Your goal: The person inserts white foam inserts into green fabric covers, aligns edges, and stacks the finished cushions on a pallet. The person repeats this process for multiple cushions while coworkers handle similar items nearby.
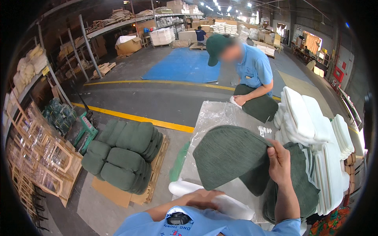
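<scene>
My right hand (278, 162) is closed on the edge of a dark green fabric cushion cover (230, 153). The cover hangs over the table, with another flap drooping below it. Close to my body, my left hand (205, 198) grips a long white foam pad (232, 206); its fingers are partly blurred. To the right of the cover lies a pile of dark green covers (293, 185). Across the table (210, 114), which is wrapped in clear plastic, a co-worker in a light blue shirt (256, 63) handles another green cover (260, 106) with white padding at its edge.
White foam pads (303, 118) are stacked along the table's right side. On the left, stuffed green cushions (126, 157) sit on a wooden pallet (157, 165). Beyond them stand a green pallet jack (86, 131) and wooden frames (43, 161). Shelving lines the left wall.
</scene>
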`<state>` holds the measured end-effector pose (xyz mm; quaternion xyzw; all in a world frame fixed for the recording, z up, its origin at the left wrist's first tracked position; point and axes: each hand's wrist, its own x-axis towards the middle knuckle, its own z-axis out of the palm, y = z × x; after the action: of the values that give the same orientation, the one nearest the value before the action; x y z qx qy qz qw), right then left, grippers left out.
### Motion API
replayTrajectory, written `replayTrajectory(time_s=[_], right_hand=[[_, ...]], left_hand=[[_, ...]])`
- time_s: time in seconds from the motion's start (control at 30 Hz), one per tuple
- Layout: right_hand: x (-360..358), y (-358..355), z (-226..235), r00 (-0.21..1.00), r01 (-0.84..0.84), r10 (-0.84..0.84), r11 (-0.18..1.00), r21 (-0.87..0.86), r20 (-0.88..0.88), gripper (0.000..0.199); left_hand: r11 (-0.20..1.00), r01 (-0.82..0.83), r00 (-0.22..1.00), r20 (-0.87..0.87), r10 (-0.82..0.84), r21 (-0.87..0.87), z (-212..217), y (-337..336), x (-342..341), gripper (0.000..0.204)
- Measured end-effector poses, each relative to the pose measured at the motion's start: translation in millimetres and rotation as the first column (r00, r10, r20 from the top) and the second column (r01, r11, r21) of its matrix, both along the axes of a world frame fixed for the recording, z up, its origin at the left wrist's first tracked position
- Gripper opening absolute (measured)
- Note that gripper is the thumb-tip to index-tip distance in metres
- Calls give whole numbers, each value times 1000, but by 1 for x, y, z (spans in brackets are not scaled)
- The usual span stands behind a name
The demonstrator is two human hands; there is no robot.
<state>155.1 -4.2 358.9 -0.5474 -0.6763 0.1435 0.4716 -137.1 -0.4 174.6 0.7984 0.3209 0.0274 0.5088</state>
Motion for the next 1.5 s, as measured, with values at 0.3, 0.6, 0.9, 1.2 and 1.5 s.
replayTrajectory(time_s=[0.3, 0.6, 0.9, 1.2, 1.5], right_hand=[[9, -10, -24, 989, -77, 85, 995, 67, -122, 43], [46, -35, -83, 829, -146, 98, 988, -43, -551, 27], [26, -53, -150, 740, -180, 37, 973, -144, -672, 27], [12, -41, -173, 698, -178, 24, 974, -141, -715, 26], [16, -11, -196, 470, -259, 128, 966, 2, -873, 23]], left_hand=[[796, -330, 676, 462, 574, -507, 1, 41, -22, 46], [584, -432, 372, 454, 810, -688, 8, 62, -8, 31], [649, -638, 437, 499, 748, -414, 7, 37, -19, 28], [858, -140, 864, 363, 350, -494, 34, 1, -50, 61], [335, 481, 408, 545, 732, -810, -25, -8, -14, 101]])
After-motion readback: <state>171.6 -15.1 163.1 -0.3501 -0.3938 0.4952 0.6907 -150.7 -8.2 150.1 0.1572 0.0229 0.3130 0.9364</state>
